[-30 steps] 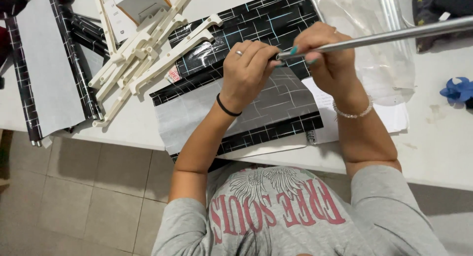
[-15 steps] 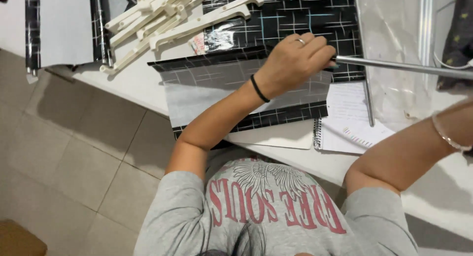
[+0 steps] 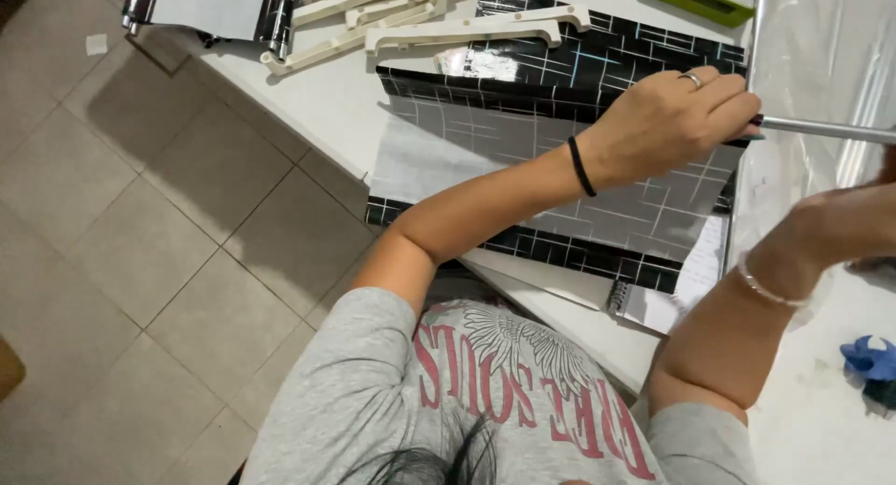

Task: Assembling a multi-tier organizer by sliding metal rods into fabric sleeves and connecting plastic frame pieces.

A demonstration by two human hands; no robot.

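Observation:
My left hand (image 3: pixel 677 121), with a ring and a black band at the wrist, is closed around the near end of a thin metal rod (image 3: pixel 831 130) that runs off to the right. Under it lies a black sheet with a white grid (image 3: pixel 560 74), its grey back (image 3: pixel 485 149) turned up over the middle. My right hand (image 3: pixel 840 225), with a bracelet at the wrist, hovers below the rod at the right edge. Its fingers are cut off by the frame, so what it holds is hidden.
A clear plastic sheet (image 3: pixel 821 46) lies under the rod. Several white plastic bars (image 3: pixel 467 32) and a green flat object (image 3: pixel 695 0) lie at the back. A spiral notebook (image 3: pixel 653 303) sits near the white table's edge (image 3: pixel 317 112), a blue object (image 3: pixel 868 354) at right, tiled floor (image 3: pixel 140 242) at left.
My right hand has let go of the rod's end and drawn back to the right. The left hand keeps its grip. The view has swung left, showing more floor.

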